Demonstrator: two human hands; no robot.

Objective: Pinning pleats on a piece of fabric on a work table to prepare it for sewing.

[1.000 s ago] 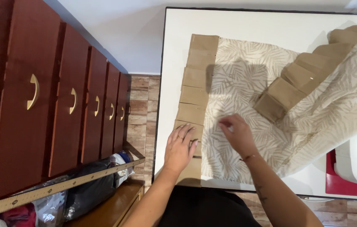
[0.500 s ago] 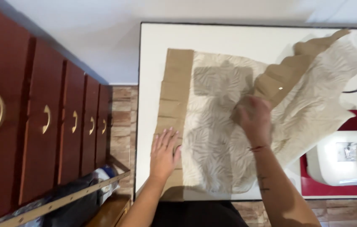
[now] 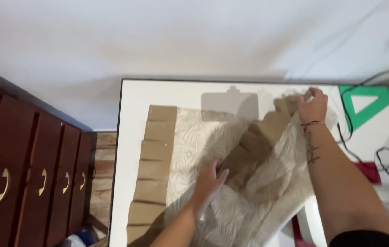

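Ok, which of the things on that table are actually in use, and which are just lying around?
In use:
- patterned fabric, pressed by the left hand, far edge pinched by the right hand
- brown paper pieces along the fabric

Lying about:
- green set square
- black cable
- wooden drawers

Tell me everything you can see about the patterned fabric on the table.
The patterned fabric is pale beige with a faint leaf print, thin and soft-looking. It lies on the white table, partly flat, partly rumpled. Brown paper pieces lie along its left edge, and more show in its folds. The left hand presses on its middle; the right hand pinches and lifts its far right corner.
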